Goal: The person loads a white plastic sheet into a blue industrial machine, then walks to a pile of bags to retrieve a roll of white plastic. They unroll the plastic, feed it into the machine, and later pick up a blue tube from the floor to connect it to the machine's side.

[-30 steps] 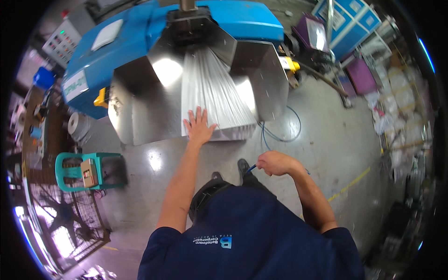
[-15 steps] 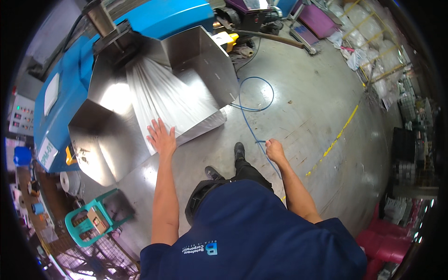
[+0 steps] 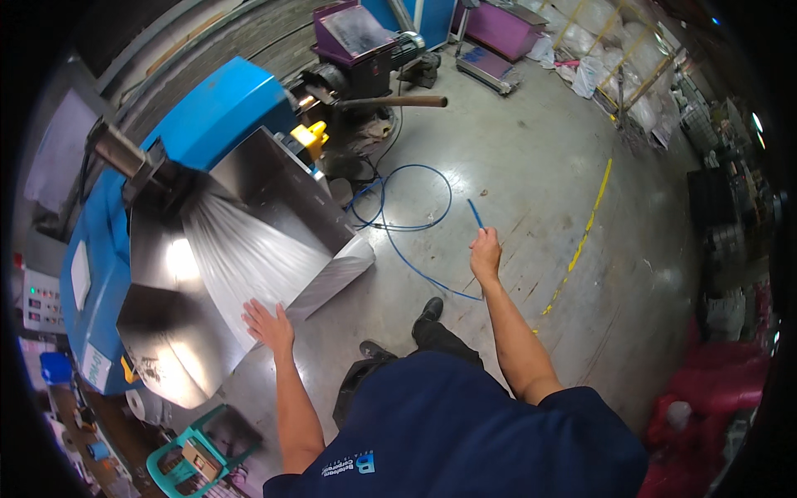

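My left hand [image 3: 270,326] lies with fingers spread on the lower edge of a white plastic film [image 3: 249,253]. That film fans out from a dark opening and runs down over a wide, shiny metal hopper [image 3: 166,340]. Out over the floor to the right, my right hand [image 3: 486,251] is closed round a thin blue hose [image 3: 423,276]. One short end of the hose sticks up beyond my fingers; the rest trails to the left and loops on the floor.
A blue machine [image 3: 220,100] stands behind the hopper, with a control panel [image 3: 43,300] at left. A green plastic chair [image 3: 178,469] holds a cardboard box. Farther off are a wooden-handled bar [image 3: 407,101], a platform scale [image 3: 488,70], bagged plastic and a yellow floor line [image 3: 585,236].
My view has swung, so the hopper sits farther left. My right hand has risen away from my body, and the hose end now points up out of it. The left hand stays on the film.
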Motion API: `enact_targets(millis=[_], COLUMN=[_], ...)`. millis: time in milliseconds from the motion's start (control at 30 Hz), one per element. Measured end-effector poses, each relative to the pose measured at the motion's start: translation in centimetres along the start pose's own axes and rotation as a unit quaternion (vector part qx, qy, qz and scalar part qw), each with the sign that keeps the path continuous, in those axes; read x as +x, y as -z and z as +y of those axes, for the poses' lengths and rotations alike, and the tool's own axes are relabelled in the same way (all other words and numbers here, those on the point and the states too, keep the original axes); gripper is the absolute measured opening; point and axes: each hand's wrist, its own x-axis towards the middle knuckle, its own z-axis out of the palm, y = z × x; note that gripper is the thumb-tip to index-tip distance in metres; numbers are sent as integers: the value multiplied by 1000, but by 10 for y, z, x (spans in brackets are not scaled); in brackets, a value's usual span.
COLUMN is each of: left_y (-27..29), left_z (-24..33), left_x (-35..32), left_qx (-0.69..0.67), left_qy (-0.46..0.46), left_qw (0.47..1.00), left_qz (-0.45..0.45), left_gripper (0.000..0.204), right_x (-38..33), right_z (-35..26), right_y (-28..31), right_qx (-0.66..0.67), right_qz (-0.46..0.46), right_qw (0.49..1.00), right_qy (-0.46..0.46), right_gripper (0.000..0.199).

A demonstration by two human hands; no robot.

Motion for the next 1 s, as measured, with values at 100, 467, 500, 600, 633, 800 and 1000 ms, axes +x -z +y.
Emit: enact_targets(millis=[100,467,500,600,633,800,1000], left_y=[-4,-64,-78,-151,-146,-151,-208], left_z=[12,58,68,45,80,149,231], left_x=[-10,-55,-65,-92,-108,-131,-70], left_qx=[18,104,73,169,159,104,3], left_qy=[36,134,113,-19,92,95,103], left_qw=[999,983,985,949,981,879,770], left_qz=[-6,73,108,266,69,-455,-629], left_gripper=[77,90,92,101,97,88,82], right_x=[31,115,129,157,168,222,281], right_z=[4,97,113,153,152,181,195], right_y=[4,58,67,89,103,137,149], right_qx=[15,-74,-51,39,69,162,230], right_qz=[-88,-135,-106,-24,15,95,31], right_qw=[996,984,987,979,971,953,944], right_qy=[-31,-89,-114,-197,-228,-237,-234], right_gripper=[26,27,27,27,27,23,20])
